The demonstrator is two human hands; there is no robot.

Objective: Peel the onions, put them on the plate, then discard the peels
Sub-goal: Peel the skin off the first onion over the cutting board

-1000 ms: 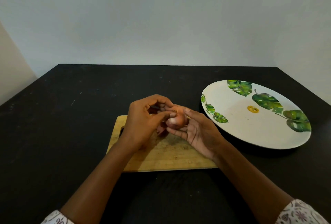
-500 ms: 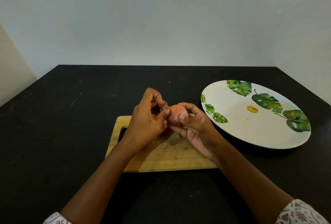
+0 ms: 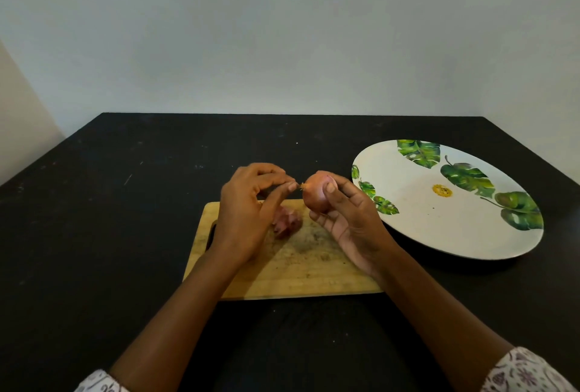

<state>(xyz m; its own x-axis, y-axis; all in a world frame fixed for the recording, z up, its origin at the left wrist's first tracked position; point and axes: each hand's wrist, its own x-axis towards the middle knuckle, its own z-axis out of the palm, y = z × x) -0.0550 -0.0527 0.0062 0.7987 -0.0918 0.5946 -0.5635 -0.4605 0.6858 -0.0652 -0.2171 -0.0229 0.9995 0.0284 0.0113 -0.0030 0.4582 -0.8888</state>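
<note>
A small pinkish onion (image 3: 316,195) is held above the wooden cutting board (image 3: 295,269) by my right hand (image 3: 348,222), thumb on its front and fingers curled behind it. My left hand (image 3: 248,212) is just left of the onion, thumb and forefinger pinched together close to the onion's dry tip; whether they hold a bit of skin I cannot tell. A small heap of pink onion peels (image 3: 285,222) lies on the board, partly hidden behind my left hand. The white plate (image 3: 439,228) with green leaf prints sits to the right, with no onion on it.
The board and plate rest on a black table (image 3: 103,234) that stands against a pale wall. The plate's left rim lies close to my right hand. The table's far and right edges are in view.
My hands have drawn apart and risen a little: the left hand pulled leftward off the onion, the right hand turned the onion, and the peels on the board came into view.
</note>
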